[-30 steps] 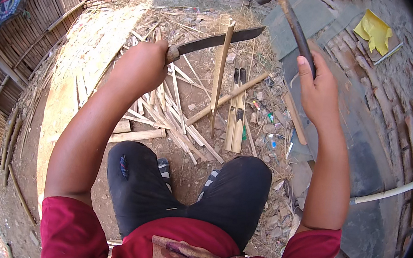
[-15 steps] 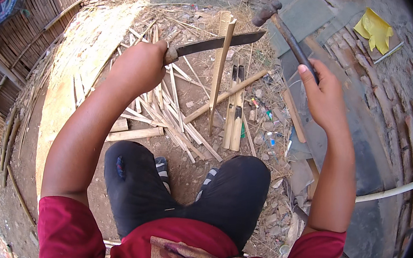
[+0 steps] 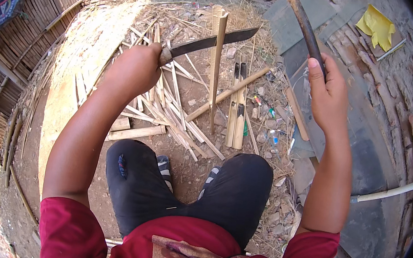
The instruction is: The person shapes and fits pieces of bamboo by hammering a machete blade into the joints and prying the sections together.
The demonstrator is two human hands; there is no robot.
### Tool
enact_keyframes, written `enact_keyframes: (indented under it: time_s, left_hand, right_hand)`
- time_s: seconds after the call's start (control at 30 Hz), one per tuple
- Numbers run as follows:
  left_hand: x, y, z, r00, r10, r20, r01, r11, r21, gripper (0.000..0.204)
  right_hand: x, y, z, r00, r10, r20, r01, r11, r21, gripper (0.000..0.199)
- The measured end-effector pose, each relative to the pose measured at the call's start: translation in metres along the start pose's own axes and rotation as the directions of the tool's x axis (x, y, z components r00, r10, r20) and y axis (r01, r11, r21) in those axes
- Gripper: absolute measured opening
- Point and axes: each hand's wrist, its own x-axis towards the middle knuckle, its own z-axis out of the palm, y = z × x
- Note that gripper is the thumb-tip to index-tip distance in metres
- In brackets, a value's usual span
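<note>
My left hand is closed round the handle of a machete, its dark blade pointing to the right. The blade lies across the upper part of an upright split bamboo piece, with its tip sticking out past the right side. How deep the edge sits in the bamboo I cannot tell. Raised at the right, my right hand grips the dark shaft of a hammer. The hammer head is at the top edge of the picture, partly cut off, apart from blade and bamboo.
Split bamboo strips lie heaped beyond my left knee. A bamboo pole lies slantwise, crossing by two halved bamboo lengths. Dark sheets and a brick wall border the right; a woven bamboo wall stands left.
My right hand has lifted the hammer higher, and its head has gone up to the picture's top edge. The machete and the top of the upright bamboo have shifted slightly left.
</note>
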Motion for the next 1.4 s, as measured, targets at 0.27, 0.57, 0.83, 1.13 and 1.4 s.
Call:
enact_keyframes:
  time_s: [0.27,0.57,0.83,1.13,1.4]
  left_hand:
    - [0.003,0.016,-0.006,0.997,-0.022,0.071,0.019,0.999,0.043,0.017]
    - [0.007,0.016,0.005,0.999,-0.018,0.044,0.017,1.000,0.015,0.016]
    - [0.006,0.016,0.008,0.997,-0.001,0.076,-0.001,1.000,0.027,0.017]
    - [0.003,0.008,0.020,0.998,0.015,0.060,-0.016,1.000,0.010,0.013]
    - [0.003,0.016,0.030,0.996,0.018,0.085,-0.020,1.000,0.019,0.013]
  right_hand:
    - [0.001,0.005,0.004,0.998,0.011,0.065,0.000,0.986,-0.166,0.042]
    - [-0.012,0.018,0.025,0.996,-0.014,0.084,0.030,0.981,-0.193,0.038]
    - [-0.017,0.012,0.028,1.000,-0.028,-0.014,0.026,0.994,-0.108,0.036]
    - [-0.005,0.006,0.014,0.996,-0.017,-0.083,0.015,1.000,-0.020,0.036]
    - [-0.008,0.019,0.014,0.999,0.041,0.031,-0.039,0.997,-0.072,0.039]
